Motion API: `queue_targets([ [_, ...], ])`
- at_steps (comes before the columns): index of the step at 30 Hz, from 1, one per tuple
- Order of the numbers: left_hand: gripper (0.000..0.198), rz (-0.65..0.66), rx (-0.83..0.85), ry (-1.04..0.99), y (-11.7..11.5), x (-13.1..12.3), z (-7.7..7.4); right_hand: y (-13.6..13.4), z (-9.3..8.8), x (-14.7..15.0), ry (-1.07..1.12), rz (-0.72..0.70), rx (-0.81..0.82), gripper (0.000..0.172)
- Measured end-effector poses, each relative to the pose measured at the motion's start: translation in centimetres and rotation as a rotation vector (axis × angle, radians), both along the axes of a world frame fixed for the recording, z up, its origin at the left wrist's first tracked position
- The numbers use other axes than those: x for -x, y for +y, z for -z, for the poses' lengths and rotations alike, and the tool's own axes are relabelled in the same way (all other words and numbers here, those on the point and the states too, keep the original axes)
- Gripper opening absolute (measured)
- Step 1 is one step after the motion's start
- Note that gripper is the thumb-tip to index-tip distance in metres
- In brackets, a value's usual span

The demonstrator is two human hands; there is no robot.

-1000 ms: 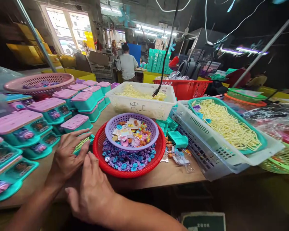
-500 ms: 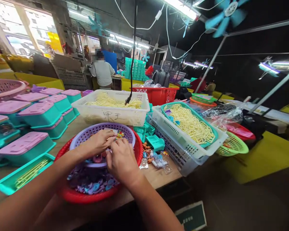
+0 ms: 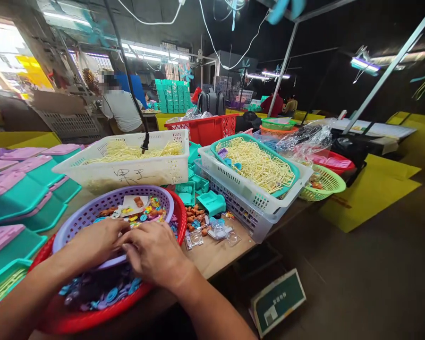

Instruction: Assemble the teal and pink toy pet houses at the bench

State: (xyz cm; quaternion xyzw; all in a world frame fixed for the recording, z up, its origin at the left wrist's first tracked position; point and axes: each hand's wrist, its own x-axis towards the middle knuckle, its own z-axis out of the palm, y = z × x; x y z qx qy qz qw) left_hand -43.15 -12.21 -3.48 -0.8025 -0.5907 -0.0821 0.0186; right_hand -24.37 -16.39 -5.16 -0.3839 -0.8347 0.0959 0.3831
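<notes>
My left hand [image 3: 101,238] and my right hand [image 3: 157,255] meet over the near side of a purple perforated basket [image 3: 80,215]. Their fingers are curled and pressed together; whatever lies between them is hidden. Inside the basket is a mix of small colourful plastic pieces [image 3: 154,211], with a white card [image 3: 130,203] among them. The purple basket rests in a larger red basket [image 3: 182,215], where purple and blue pieces [image 3: 111,295] show below my wrists.
Teal boxes with pink lids [image 3: 10,186] stack at left. Behind are a white crate [image 3: 152,172] of pale yellow sticks and a teal basket [image 3: 290,172] of similar sticks. Brown and clear pieces [image 3: 221,230] lie near the table edge. A black plug [image 3: 145,141] hangs down.
The view has turned right, so the baskets sit further left. My hands have drawn toward the basket's near side, uncovering the card and colourful pieces. Both stay together with fingers closed.
</notes>
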Motion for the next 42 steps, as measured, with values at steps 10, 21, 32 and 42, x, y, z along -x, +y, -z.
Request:
queue_targets([
  [10,0.036,0.326,-0.15,0.01,-1.7,-10.0,-0.6,13.9,3.6,-8.9,-0.282,0.157,0.07,0.031],
  [21,0.03,0.358,0.038,0.116,-1.8,-9.8,0.0,15.9,5.9,-6.3,-0.476,0.24,0.05,0.036],
  [32,0.025,0.378,0.001,0.113,-2.8,-10.3,-0.8,16.8,4.8,-4.6,-0.602,0.103,-0.015,0.04],
  [42,0.029,0.403,-0.103,0.153,-2.5,-9.9,0.0,18.6,6.6,-7.9,-0.734,-0.163,-0.306,0.041],
])
